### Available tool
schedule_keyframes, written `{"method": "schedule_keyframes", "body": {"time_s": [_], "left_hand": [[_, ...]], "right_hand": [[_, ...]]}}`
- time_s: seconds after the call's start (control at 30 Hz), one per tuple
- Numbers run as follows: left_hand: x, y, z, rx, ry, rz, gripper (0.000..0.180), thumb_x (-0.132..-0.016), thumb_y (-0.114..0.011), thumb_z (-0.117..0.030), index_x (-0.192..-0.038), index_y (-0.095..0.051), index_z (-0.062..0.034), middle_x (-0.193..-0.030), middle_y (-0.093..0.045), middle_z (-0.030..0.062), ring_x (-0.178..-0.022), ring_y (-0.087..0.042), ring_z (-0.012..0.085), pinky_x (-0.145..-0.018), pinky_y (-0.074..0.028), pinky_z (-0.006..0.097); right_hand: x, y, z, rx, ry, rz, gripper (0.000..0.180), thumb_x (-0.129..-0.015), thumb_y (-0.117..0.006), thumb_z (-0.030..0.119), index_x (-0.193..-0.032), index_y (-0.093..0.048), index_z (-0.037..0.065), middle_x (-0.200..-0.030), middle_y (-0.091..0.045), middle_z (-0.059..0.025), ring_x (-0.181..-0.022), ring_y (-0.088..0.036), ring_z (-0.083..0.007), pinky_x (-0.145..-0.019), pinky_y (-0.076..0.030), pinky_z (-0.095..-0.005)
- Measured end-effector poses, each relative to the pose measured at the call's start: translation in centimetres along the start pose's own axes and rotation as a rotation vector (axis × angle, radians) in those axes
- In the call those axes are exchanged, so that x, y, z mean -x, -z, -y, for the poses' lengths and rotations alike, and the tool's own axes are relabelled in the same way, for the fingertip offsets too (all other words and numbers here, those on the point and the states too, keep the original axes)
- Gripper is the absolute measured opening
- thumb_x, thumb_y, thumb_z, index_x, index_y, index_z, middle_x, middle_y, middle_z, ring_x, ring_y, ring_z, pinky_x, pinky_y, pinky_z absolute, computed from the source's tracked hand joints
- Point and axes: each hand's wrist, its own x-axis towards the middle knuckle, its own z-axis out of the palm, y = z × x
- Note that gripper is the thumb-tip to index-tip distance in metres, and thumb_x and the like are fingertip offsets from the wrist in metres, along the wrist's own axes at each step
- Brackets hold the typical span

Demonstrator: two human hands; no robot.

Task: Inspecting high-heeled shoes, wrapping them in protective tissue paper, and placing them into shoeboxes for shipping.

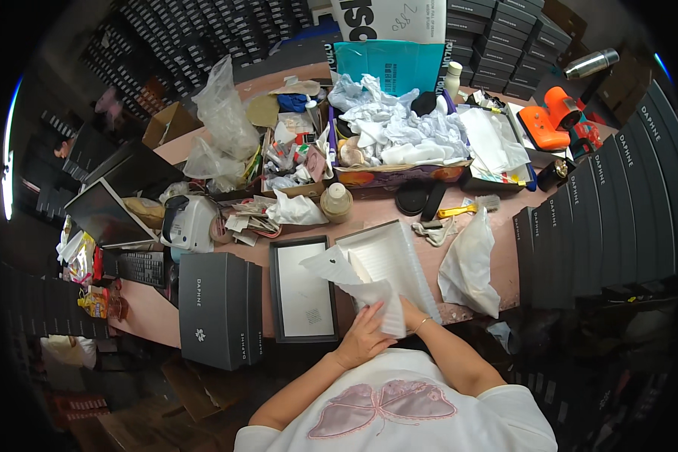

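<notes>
A white wrapping sheet (380,297), with a small dark mark near its far end, stands raised over the near part of an open shoe box (409,260). My left hand (365,337) is closed on the sheet's near left part, fingers lying along it. Close by on the right, my right hand (413,315) is at the sheet's right edge; its fingers are mostly hidden behind the sheet. White wrapping lines the box, and a pale shape shows under the sheet, too covered to name. Left of it lies a dark box lid (300,264), white inside up.
Dark closed boxes (212,309) stand at the left front, a tall stack (603,218) at the right. A white bag (471,264), a yellow-handled brush (471,207) and a bottle (337,203) surround the work area. Behind sits a carton of crumpled white paper (399,128).
</notes>
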Motion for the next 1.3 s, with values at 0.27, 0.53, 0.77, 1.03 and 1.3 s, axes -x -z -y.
{"method": "schedule_keyframes", "body": {"time_s": [0.27,0.53,0.77,1.03,1.3], "left_hand": [[-5.4,-4.3,4.1,0.092,0.306,-0.031,0.015,-0.086,-0.059,-0.012,-0.094,-0.064,0.0001,-0.087,-0.066,0.0145,-0.082,-0.062,0.0327,-0.079,-0.046,0.042],[-8.2,-2.5,4.4,-0.354,0.269,0.152,0.036,-0.079,-0.064,-0.020,-0.112,-0.059,-0.0068,-0.110,-0.060,0.0136,-0.106,-0.053,0.0345,-0.091,-0.039,0.049],[-6.1,-8.0,7.4,-0.710,0.278,0.645,0.064,-0.086,-0.055,-0.048,-0.127,-0.050,0.0005,-0.130,-0.050,0.0251,-0.127,-0.041,0.0370,-0.111,-0.012,0.054],[-6.2,-6.8,7.8,-0.192,0.345,0.505,0.056,-0.082,-0.065,-0.035,-0.126,-0.052,-0.0016,-0.129,-0.049,0.0260,-0.124,-0.042,0.0399,-0.110,-0.019,0.052],[-12.6,3.7,2.0,-0.076,0.018,0.132,0.086,-0.071,-0.076,-0.016,-0.143,-0.030,-0.0073,-0.151,-0.013,0.0209,-0.137,-0.019,0.0426,-0.111,-0.023,0.047]], "right_hand": [[0.0,10.2,12.2,-0.384,0.060,-0.766,0.017,-0.089,-0.055,-0.002,-0.104,-0.061,-0.003,-0.093,-0.064,-0.0111,-0.078,-0.066,-0.0167,-0.069,-0.052,-0.0254],[-2.8,8.3,14.1,-0.041,0.263,-0.545,0.024,-0.085,-0.059,-0.001,-0.109,-0.060,0.001,-0.099,-0.062,-0.0158,-0.091,-0.064,-0.0253,-0.075,-0.051,-0.0329],[-4.0,8.8,8.1,0.478,0.129,-0.477,0.058,-0.078,-0.068,0.019,-0.130,-0.047,0.007,-0.135,-0.041,-0.0229,-0.127,-0.037,-0.0373,-0.104,-0.031,-0.0492],[12.7,15.2,-4.8,0.658,-0.497,-0.315,0.074,-0.065,-0.077,0.016,-0.132,-0.047,0.011,-0.124,-0.053,-0.0188,-0.115,-0.051,-0.0360,-0.094,-0.043,-0.0440],[12.8,19.7,12.1,-0.843,-0.318,0.048,0.071,-0.068,-0.079,0.013,-0.131,-0.049,0.000,-0.122,-0.057,-0.0059,-0.113,-0.052,-0.0151,-0.099,-0.038,-0.0299]]}}
